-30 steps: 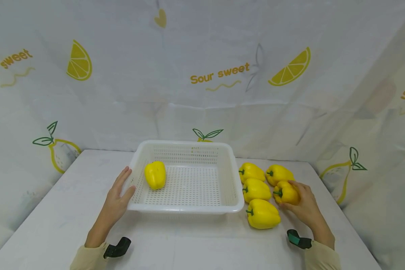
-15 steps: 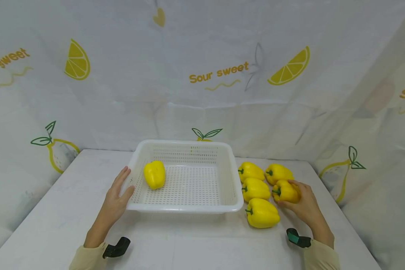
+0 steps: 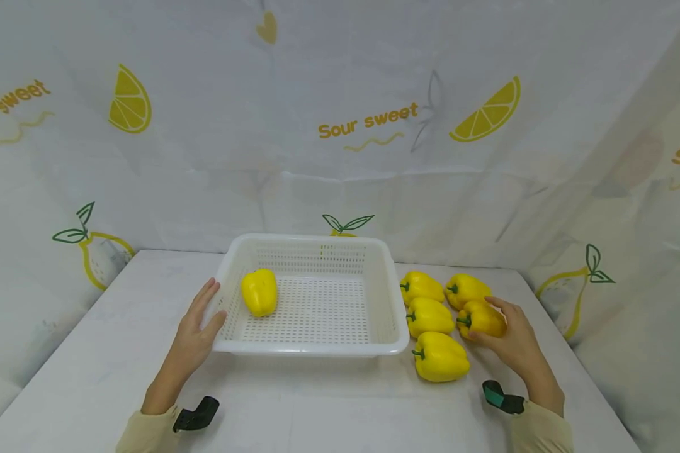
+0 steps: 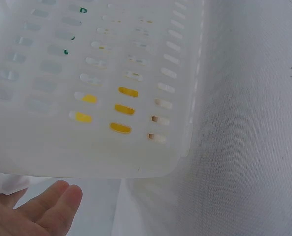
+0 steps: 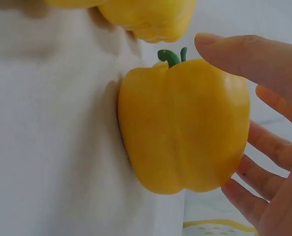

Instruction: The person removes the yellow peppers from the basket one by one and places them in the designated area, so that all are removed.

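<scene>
In the head view, my left hand (image 3: 191, 330) lies along the left side of the white plastic basket (image 3: 306, 348), its fingers extended right at the rim. In the left wrist view those fingertips (image 4: 73, 194) show just beyond the basket's edge. A yellow bell pepper (image 3: 259, 293) sits inside the basket near its left wall. My right hand (image 3: 515, 336) holds another yellow bell pepper (image 5: 180, 128) on the right of the table, thumb on the near side and fingers on the far side. Its green stem (image 5: 170, 58) points left in the head view.
Several other yellow bell peppers stand between the basket and my right hand: a back-right pepper (image 3: 468, 290), a back-left pepper (image 3: 423, 287), a middle pepper (image 3: 430, 316) and a front pepper (image 3: 441, 357). A lemon-print curtain (image 3: 340, 182) hangs behind the white table (image 3: 317, 409).
My right hand has shifted slightly to the right and away from me, around the same bell pepper. The left hand, basket and other peppers stay put, apart from slight camera drift.
</scene>
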Demonstrator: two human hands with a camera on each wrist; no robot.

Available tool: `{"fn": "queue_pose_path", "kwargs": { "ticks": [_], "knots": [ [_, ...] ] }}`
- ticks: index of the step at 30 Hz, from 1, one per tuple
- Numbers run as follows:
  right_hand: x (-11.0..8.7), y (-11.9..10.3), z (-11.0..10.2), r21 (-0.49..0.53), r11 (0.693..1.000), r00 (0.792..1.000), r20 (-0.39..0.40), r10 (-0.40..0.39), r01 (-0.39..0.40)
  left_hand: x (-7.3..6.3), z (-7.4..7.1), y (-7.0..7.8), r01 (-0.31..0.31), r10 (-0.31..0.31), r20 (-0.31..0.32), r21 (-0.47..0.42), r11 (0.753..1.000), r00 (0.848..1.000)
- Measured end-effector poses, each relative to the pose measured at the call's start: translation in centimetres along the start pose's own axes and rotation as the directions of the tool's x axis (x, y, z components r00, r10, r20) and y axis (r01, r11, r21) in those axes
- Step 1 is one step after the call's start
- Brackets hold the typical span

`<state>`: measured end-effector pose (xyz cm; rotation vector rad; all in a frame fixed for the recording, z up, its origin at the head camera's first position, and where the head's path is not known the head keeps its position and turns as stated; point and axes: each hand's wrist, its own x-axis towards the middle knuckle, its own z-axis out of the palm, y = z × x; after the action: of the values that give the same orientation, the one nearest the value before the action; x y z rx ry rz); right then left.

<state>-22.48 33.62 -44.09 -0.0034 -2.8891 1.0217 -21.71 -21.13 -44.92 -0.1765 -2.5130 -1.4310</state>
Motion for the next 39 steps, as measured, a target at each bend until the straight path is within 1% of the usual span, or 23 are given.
{"fn": "queue_pose_path", "kwargs": {
  "ticks": [4, 11, 20, 29, 39],
  "knots": [
    [-0.2, -0.4, -0.1, 0.01, 1.0, 1.0, -0.021, -0.018, 0.018, 0.0, 0.1, -0.1, -0.01, 0.01, -0.006, 0.004, 1.0, 1.0],
    [-0.3, -1.2, -0.3, -0.01, 0.996, 0.994, -0.068, -0.084, 0.084, 0.1, 0.1, -0.1, 0.001, -0.001, -0.002, 0.003, 1.0, 1.0],
    [-0.4, -2.6, -0.3, -0.019, 0.993, 0.989, -0.09, -0.114, 0.112, 0.1, 0.1, 0.1, 0.009, -0.009, -0.003, 0.004, 1.0, 1.0],
    [-0.4, -4.1, 0.0, -0.014, 0.994, 0.993, -0.054, -0.109, 0.109, 0.1, 0.0, 0.2, 0.01, -0.01, 0.004, -0.001, 1.0, 1.0],
    [-0.8, -5.7, 0.2, -0.035, 0.987, 0.985, -0.069, -0.159, 0.157, 0.0, 0.0, 0.4, 0.019, -0.019, 0.003, 0.003, 1.0, 1.0]
  ]
}}
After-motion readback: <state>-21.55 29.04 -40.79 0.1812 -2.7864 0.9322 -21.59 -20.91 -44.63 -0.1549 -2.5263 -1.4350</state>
